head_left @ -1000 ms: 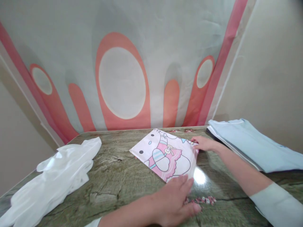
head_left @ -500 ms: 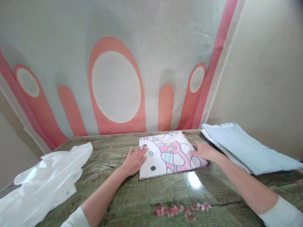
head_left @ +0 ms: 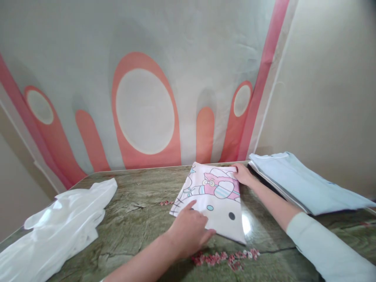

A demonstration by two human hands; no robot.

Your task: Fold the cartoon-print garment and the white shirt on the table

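A folded white and pink cloth with a cartoon cat print point(head_left: 216, 197) lies flat on the green marbled table point(head_left: 141, 219). My left hand point(head_left: 189, 231) rests palm down on the cloth's near left corner, fingers spread. My right hand point(head_left: 243, 175) touches the cloth's far right corner, beside the light blue stack. Neither hand lifts the cloth.
A stack of folded light blue cloth point(head_left: 302, 184) lies at the right of the table. A crumpled white garment point(head_left: 58, 225) sits at the left edge. A pink flower print point(head_left: 229, 260) marks the table near me. A grey and coral patterned sheet point(head_left: 143, 98) hangs behind.
The printed cloth has been turned on the table, so the cat face now points toward me. My left hand moved from its left edge to the near corner; my right hand went to the far corner.
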